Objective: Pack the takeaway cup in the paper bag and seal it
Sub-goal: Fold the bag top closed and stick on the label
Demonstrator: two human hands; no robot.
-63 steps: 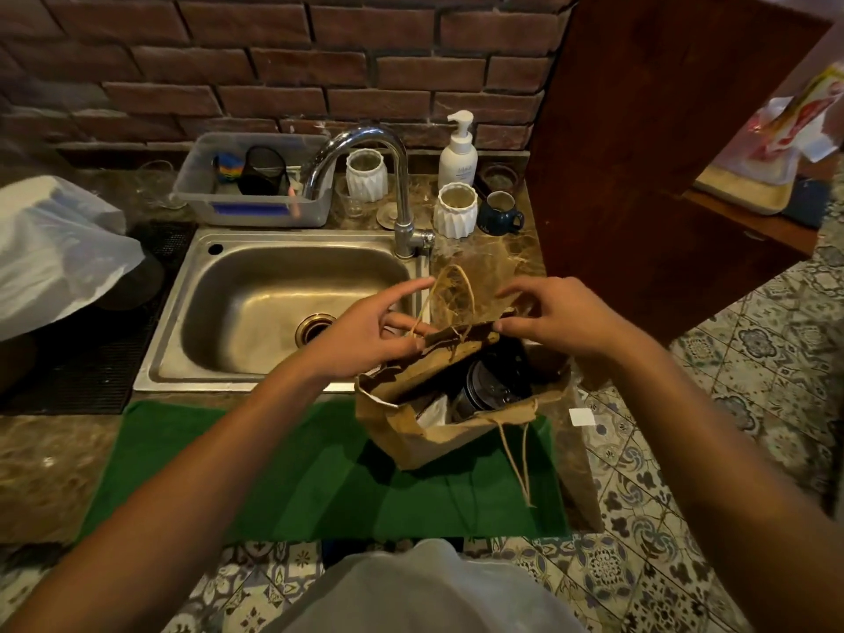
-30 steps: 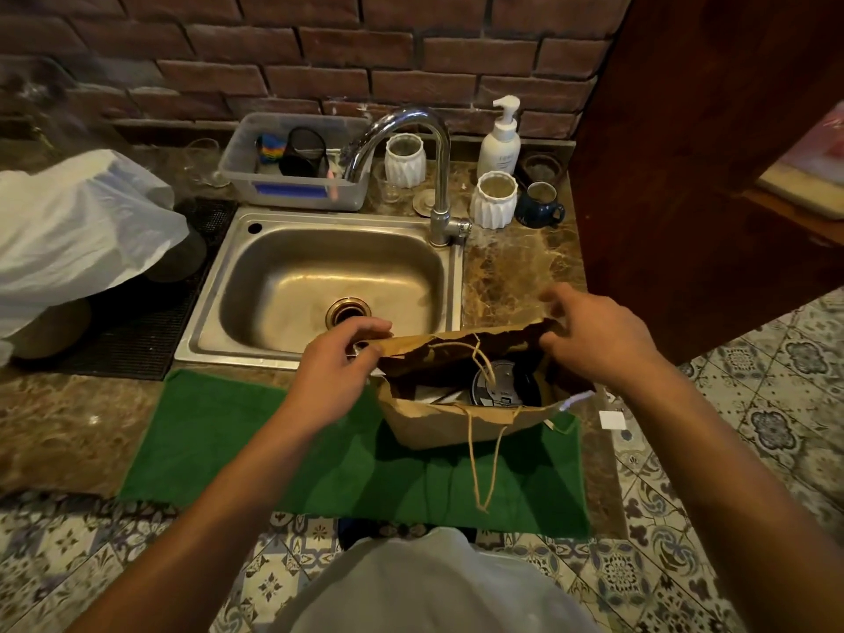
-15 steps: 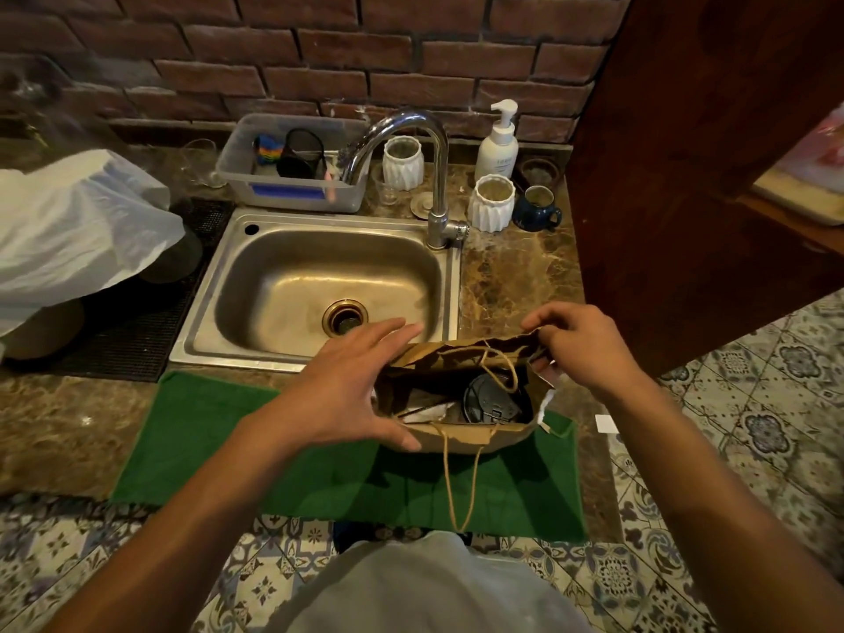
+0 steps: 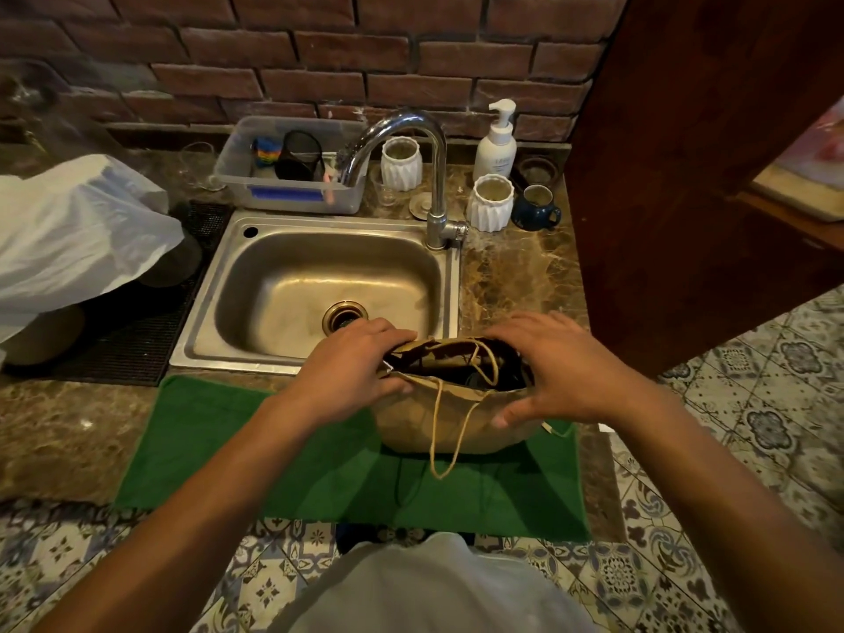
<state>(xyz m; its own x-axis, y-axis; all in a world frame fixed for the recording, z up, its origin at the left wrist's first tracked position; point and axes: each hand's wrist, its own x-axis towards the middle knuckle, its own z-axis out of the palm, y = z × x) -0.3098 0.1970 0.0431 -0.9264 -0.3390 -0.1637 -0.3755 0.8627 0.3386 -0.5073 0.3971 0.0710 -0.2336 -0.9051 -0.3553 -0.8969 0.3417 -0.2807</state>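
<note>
A brown paper bag (image 4: 456, 422) stands on the green towel (image 4: 274, 454) in front of the sink. Its mouth is narrowed to a slit. One twine handle (image 4: 445, 445) hangs down its front. Only a dark sliver of the takeaway cup (image 4: 475, 379) shows inside. My left hand (image 4: 351, 372) grips the bag's left top edge, fingers curled over the rim. My right hand (image 4: 557, 367) clasps the right side, fingers over the back rim and thumb on the front.
A steel sink (image 4: 319, 290) with a tall tap (image 4: 434, 175) lies just behind the bag. White ribbed cups (image 4: 491, 203), a blue mug (image 4: 536, 207), a soap pump (image 4: 495, 143) and a plastic tub (image 4: 292, 171) line the brick wall. A white plastic bag (image 4: 77, 230) lies left, a wooden panel (image 4: 685, 175) right.
Both hands have pressed the bag's mouth from wide open to a narrow slit. The cup lid, plainly visible before, is now nearly hidden. My right hand moved over the bag's right side.
</note>
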